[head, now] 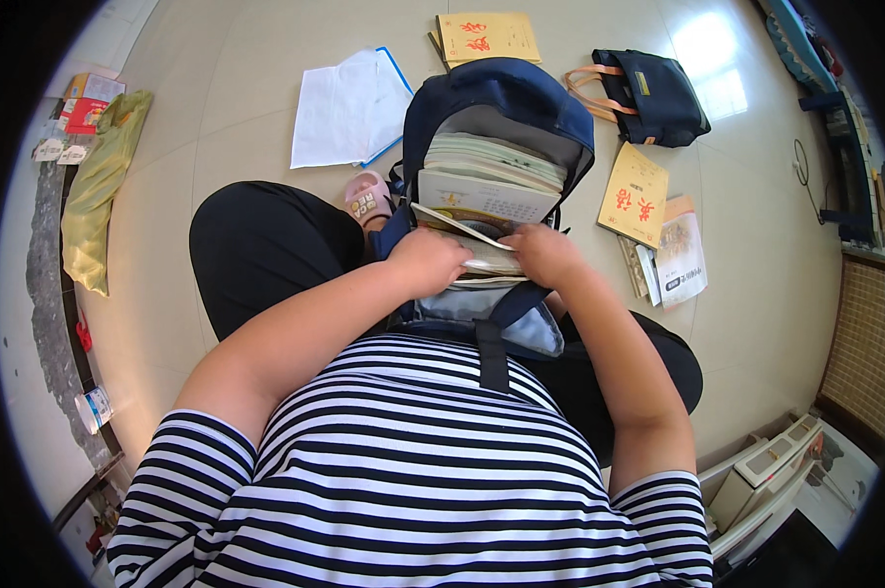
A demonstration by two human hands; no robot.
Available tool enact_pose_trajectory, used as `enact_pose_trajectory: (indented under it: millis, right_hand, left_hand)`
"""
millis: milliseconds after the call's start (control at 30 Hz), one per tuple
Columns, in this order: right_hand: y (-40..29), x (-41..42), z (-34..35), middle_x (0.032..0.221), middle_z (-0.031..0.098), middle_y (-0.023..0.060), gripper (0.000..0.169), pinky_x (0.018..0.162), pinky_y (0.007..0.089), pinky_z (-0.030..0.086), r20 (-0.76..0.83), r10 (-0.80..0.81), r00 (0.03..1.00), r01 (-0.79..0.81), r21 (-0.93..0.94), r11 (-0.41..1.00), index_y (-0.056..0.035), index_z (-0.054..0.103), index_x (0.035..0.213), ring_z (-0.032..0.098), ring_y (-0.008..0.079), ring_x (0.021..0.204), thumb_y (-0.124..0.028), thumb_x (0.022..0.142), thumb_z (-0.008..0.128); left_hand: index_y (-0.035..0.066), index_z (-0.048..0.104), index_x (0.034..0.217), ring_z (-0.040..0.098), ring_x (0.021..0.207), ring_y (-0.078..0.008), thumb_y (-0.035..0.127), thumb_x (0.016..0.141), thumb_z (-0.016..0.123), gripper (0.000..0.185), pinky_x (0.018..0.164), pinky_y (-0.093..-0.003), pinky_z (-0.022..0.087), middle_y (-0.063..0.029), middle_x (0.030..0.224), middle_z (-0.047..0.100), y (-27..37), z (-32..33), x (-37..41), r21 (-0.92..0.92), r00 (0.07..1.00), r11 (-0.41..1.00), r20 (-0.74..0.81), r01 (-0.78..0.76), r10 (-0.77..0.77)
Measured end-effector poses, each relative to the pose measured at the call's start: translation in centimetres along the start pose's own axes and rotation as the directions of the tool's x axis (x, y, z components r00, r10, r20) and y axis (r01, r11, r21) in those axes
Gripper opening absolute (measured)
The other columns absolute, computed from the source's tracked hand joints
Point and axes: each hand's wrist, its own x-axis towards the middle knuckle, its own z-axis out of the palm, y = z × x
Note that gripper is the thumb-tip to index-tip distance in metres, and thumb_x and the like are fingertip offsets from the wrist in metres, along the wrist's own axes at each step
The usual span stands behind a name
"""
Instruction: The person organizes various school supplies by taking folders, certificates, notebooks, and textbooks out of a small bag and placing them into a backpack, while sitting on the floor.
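Note:
A navy backpack (486,81) stands unzipped between my bent legs, its main compartment facing me. Packed upright inside are several books (497,158), with a pale-covered book (479,192) in front of them. A thin booklet (453,223) tilts across the opening, and my right hand (549,253) pinches its lower right corner. My left hand (429,257) reaches in at the other side, fingers curled over the edges of the nearer books (490,256); whether it grips one is hidden. The grey-lined front flap (464,303) hangs open toward my lap.
On the tiled floor lie white sheets with a blue folder (354,110), yellow exercise books (490,38), another yellow exercise book (633,192) over further books (681,253), and a dark handbag (652,95). A yellow-green plastic bag (104,198) rests by the left wall. A pink clog (367,195) shows beside the backpack.

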Motion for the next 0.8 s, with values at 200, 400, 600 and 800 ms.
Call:
enact_pose_trajectory:
  millis: [200,400,600,800]
  right_hand:
    - [-0.3,-2.5,0.5,0.11,0.063,0.0115,0.041,0.082,0.0394,0.049,0.156,-0.025,0.987,-0.003,0.178,0.984,-0.0235,0.05,0.131,0.061,0.0302,0.095,-0.025,0.091,0.042]
    - [1.1,-2.5,-0.5,0.104,0.064,0.0136,0.027,0.082,0.0396,0.048,-0.166,0.238,0.957,-0.124,0.509,0.852,-0.01,0.066,0.105,0.061,0.0318,0.093,-0.027,0.087,0.054]
    - [3.1,-2.8,-0.2,0.14,0.042,0.011,0.036,0.092,0.0392,0.046,-0.37,0.162,0.915,-0.152,0.057,0.987,-0.0035,0.055,0.119,0.046,0.0307,0.121,-0.017,0.085,0.056]
    - [1.8,-3.6,0.1,0.131,0.05,0.0108,0.035,0.087,0.039,0.049,-0.298,0.288,0.91,-0.263,0.12,0.957,-0.0058,0.056,0.117,0.054,0.0296,0.11,-0.018,0.085,0.056]
  left_hand:
    - [0.009,0.059,0.103,0.06,0.089,-0.0262,0.022,0.08,0.059,0.026,0.08,-0.0392,0.045,-0.0087,0.096,0.064,2.3,-2.2,-0.7,0.242,0.713,0.932,-0.601,-0.27,0.362]
    - [0.007,0.056,0.102,0.061,0.088,-0.0294,0.026,0.084,0.056,0.026,0.078,-0.0415,0.046,-0.0091,0.097,0.063,1.2,0.6,-1.2,0.007,0.986,0.996,-0.138,-0.09,0.09]
    - [0.007,0.055,0.106,0.06,0.092,-0.0278,0.025,0.084,0.057,0.029,0.082,-0.0407,0.044,-0.0087,0.099,0.062,1.5,0.5,-1.6,0.022,0.99,0.996,-0.106,-0.086,0.088]
    - [0.007,0.056,0.111,0.053,0.107,-0.0295,0.025,0.083,0.059,0.033,0.093,-0.042,0.039,-0.0107,0.113,0.058,1.7,0.7,-1.8,0.014,0.99,0.998,-0.125,-0.06,0.062]
